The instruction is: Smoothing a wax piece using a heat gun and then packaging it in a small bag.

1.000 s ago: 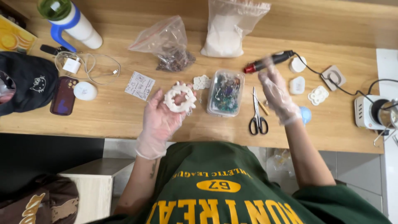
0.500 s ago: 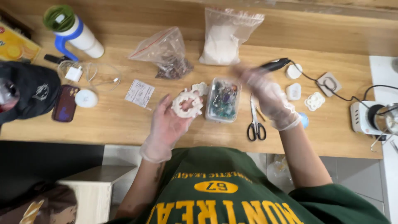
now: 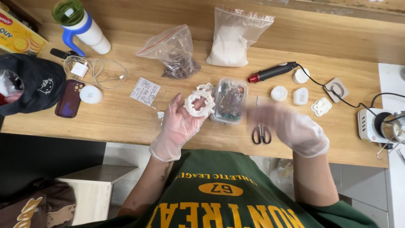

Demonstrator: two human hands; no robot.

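My left hand [image 3: 179,126], in a clear glove, is raised over the wooden table [image 3: 126,120] and holds a white ring-shaped silicone mould [image 3: 198,103] in its fingertips. Just right of the mould lies a clear plastic box [image 3: 230,101] filled with small colourful bits. My right hand [image 3: 295,128], also gloved, is blurred with motion in front of the table edge, right of the box and partly over black-handled scissors [image 3: 261,133]. Whether its fingers pinch anything is unclear.
At the back are a bag of white powder [image 3: 234,38] and a bag of dark bits [image 3: 175,52]. A black tool with a red tip [image 3: 272,71], several white moulds [image 3: 300,96] and a small hot plate [image 3: 375,124] are to the right. A phone [image 3: 69,99], cap [image 3: 29,82] and bottle [image 3: 82,25] are to the left.
My right hand reached left to the clear box, then drew back toward me over the scissors. My left hand kept hold of the white mould, shifting it slightly.
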